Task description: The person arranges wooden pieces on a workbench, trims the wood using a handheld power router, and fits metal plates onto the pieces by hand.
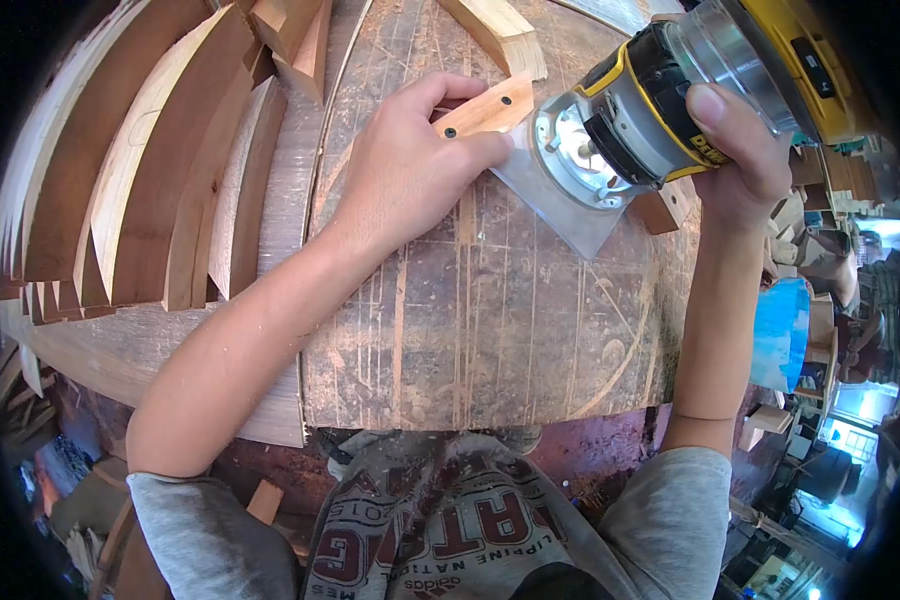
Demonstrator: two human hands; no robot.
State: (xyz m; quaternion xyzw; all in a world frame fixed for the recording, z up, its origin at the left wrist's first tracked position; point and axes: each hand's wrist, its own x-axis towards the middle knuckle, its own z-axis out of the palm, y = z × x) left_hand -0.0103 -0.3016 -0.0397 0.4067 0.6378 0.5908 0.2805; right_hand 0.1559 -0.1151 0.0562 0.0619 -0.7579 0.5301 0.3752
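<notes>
My right hand (745, 145) is wrapped round a yellow and black trim router (660, 110), held tilted above the worktable. A clear square base plate (585, 225) is on the router's lower end, and the round opening round the bit faces partly toward me. My left hand (405, 150) pinches a small wooden strip (488, 106) with two dark screws in it, at the plate's left edge. The thumb lies along the strip's near side and the other fingers are partly hidden behind it. A second small wooden block (662, 211) shows under the router's right side.
The scratched wooden worktable (470, 330) is dusted with shavings. Several curved wooden pieces (155, 150) stand stacked at the left. A wooden block (495, 35) lies at the far side. Beyond the table's right are a blue object (780, 335) and scattered wood pieces.
</notes>
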